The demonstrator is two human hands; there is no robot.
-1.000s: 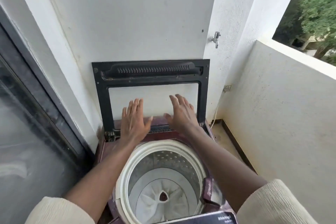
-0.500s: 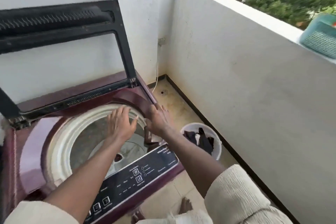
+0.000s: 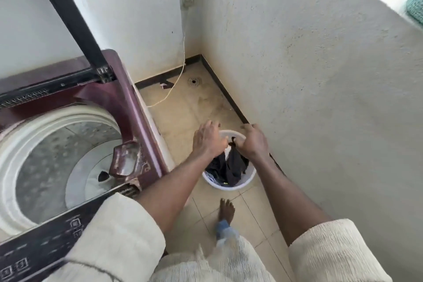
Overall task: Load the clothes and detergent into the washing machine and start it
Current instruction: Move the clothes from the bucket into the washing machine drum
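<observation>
The maroon top-load washing machine stands at the left with its black-framed lid raised and its steel drum showing no clothes. To its right, a white bucket on the floor holds dark clothes. Both my hands are down at the bucket's far rim. My right hand pinches the top of a black garment. My left hand reaches into the bucket beside it, its fingertips hidden. No detergent is in sight.
The balcony wall runs close along the right of the bucket. A white cable hangs from a wall socket to the floor near a drain. My bare foot is just before the bucket. The control panel is at bottom left.
Both hands left the machine's open top and swung right and down to the bucket. The view followed them. My right hand has taken hold of a black garment.
</observation>
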